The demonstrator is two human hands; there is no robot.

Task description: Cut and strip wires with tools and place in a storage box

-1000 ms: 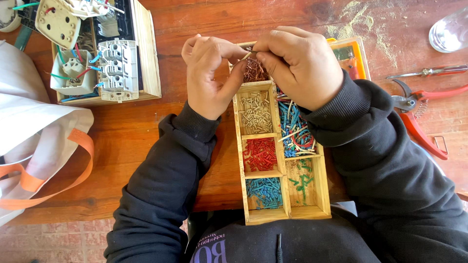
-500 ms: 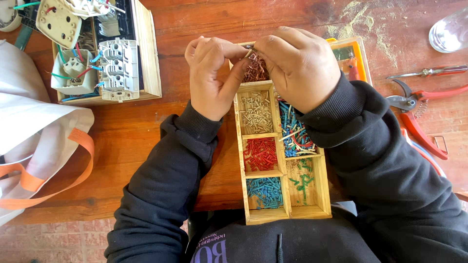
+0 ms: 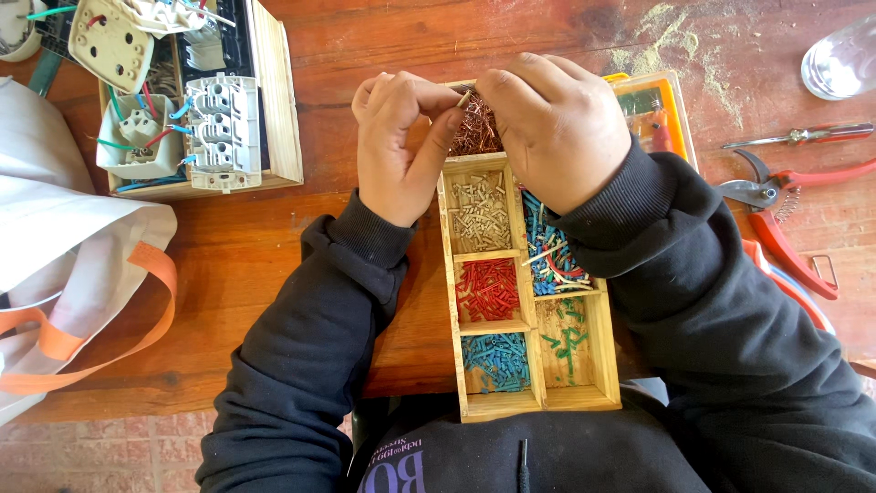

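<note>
A wooden tray (image 3: 447, 274) with several compartments lies at the table's near edge, holding sorted bits of wire: white, red, blue, green and mixed pieces. Its far compartment holds bare copper strands (image 3: 476, 137). My left hand (image 3: 397, 146) and my right hand (image 3: 547, 128) meet above that copper compartment. Both pinch one short piece of wire (image 3: 464, 98) between their fingertips. The far end of the tray is hidden under my hands.
A wooden box (image 3: 283, 119) of white wall sockets and switches stands at the far left. A white bag with orange straps (image 3: 64, 265) lies at the left. Red-handled pruning shears (image 3: 785, 228), a screwdriver (image 3: 794, 135), an orange case (image 3: 657, 119) and a clear glass (image 3: 844, 59) are on the right.
My hands have stayed above the copper compartment; only the fingers have shifted slightly on the small piece of wire.
</note>
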